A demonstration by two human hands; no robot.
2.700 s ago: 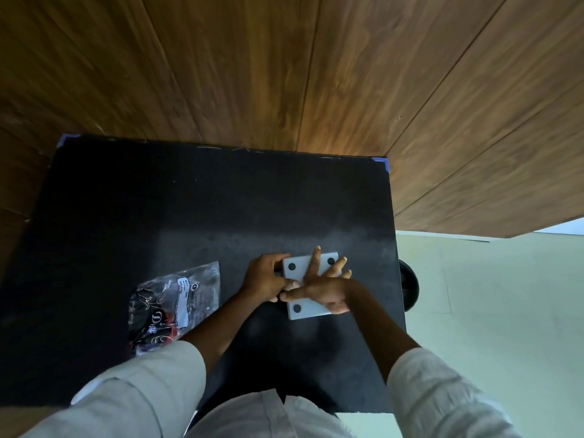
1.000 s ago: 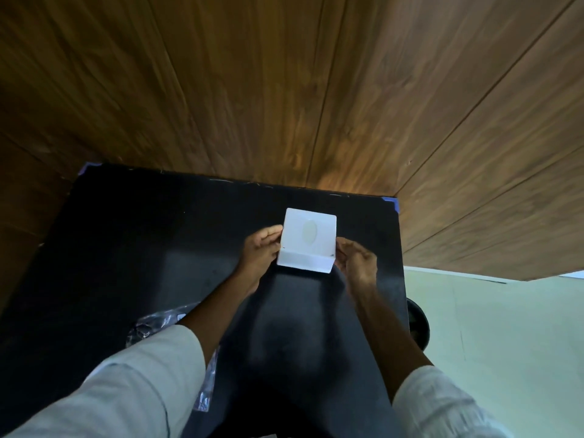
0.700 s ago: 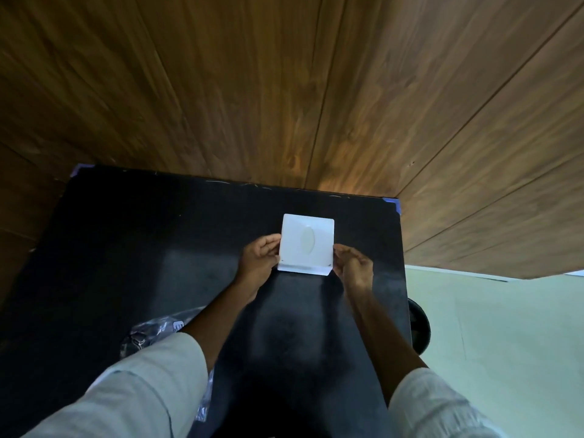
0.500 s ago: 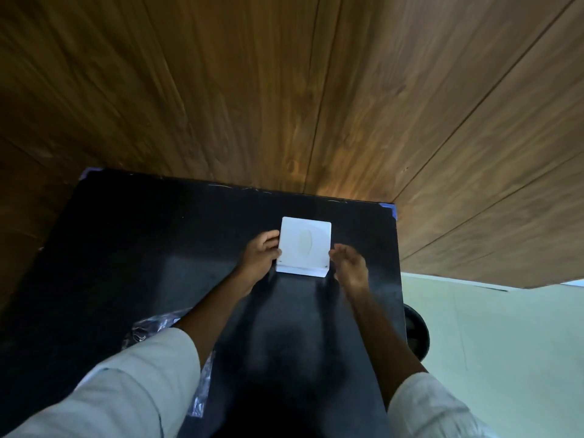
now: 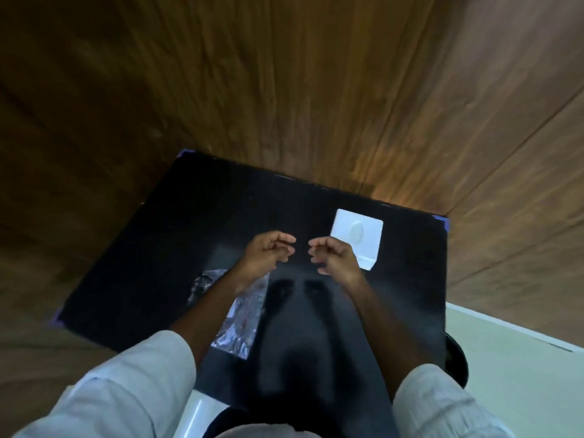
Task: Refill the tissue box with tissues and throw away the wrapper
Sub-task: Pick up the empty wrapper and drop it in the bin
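Observation:
The white tissue box (image 5: pixel 357 238) stands upright on the black table (image 5: pixel 164 248) near its far right corner, its oval opening facing up. My right hand (image 5: pixel 335 254) hovers just left of the box, fingers curled and apart, holding nothing. My left hand (image 5: pixel 268 252) hangs beside it at the same height, also empty with loosely curled fingers. The clear plastic wrapper (image 5: pixel 240 314) with dark print lies flat on the table, partly under my left forearm.
A wood-panelled wall (image 5: pixel 284 90) rises behind the table. A round black object (image 5: pixel 456 358) stands on the pale floor (image 5: pixel 512 374) past the table's right edge. The picture is blurred from head motion.
Both hands have let go of the tissue box and drawn back toward me and left. The box stays on the table. The camera has swung, so the table sits skewed in view.

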